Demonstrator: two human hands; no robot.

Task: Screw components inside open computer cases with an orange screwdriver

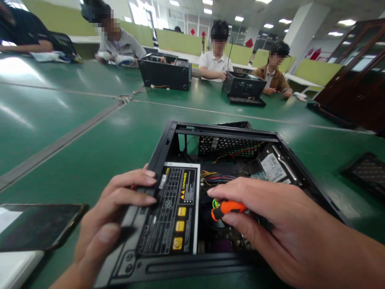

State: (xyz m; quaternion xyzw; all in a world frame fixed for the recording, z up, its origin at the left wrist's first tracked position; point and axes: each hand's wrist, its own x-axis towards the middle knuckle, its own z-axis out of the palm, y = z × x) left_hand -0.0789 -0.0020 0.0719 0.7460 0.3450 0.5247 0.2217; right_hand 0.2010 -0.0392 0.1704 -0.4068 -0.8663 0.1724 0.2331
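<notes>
L hand (102,212) grips PC case (180,265) by its edge, prob. to steady it; R hand (279,212) pinches orange tool (230,208), prob. for fine ctrl.

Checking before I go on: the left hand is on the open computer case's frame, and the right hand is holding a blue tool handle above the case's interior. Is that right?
Not quite: the tool handle is orange and black, not blue, as the head view shows. The right hand does hold it above the case's interior.
</notes>
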